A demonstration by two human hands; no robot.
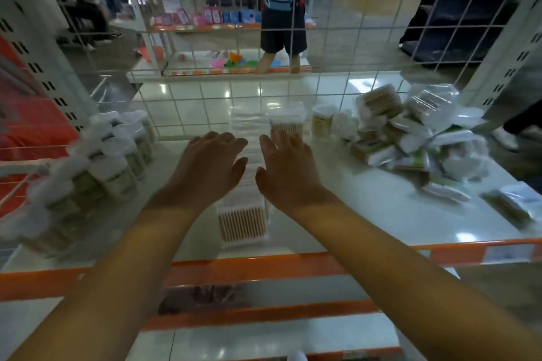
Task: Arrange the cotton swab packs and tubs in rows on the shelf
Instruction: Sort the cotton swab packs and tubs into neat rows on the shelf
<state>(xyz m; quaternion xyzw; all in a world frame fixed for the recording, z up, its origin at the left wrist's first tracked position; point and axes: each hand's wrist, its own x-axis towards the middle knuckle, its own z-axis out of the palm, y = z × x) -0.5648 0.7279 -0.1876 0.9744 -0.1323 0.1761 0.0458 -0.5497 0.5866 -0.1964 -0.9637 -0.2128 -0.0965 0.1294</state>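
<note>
White row of swab tubs [242, 223] half-hidden between left hand [209, 167], right hand [286, 168], both spread, empty.

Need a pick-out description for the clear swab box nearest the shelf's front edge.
Start at the orange front rail of the white shelf. Just behind its middle, between the person's forearms, stands a clear box at the near end of a row running back. Unlike the tubs on the left and the heaped packs on the right, it shows upright wooden sticks.

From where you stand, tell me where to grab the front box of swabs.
Take the front box across its two narrow side walls, coming from above. It stands upright with clear shelf on both sides, and it probably suits the right hand.
</note>
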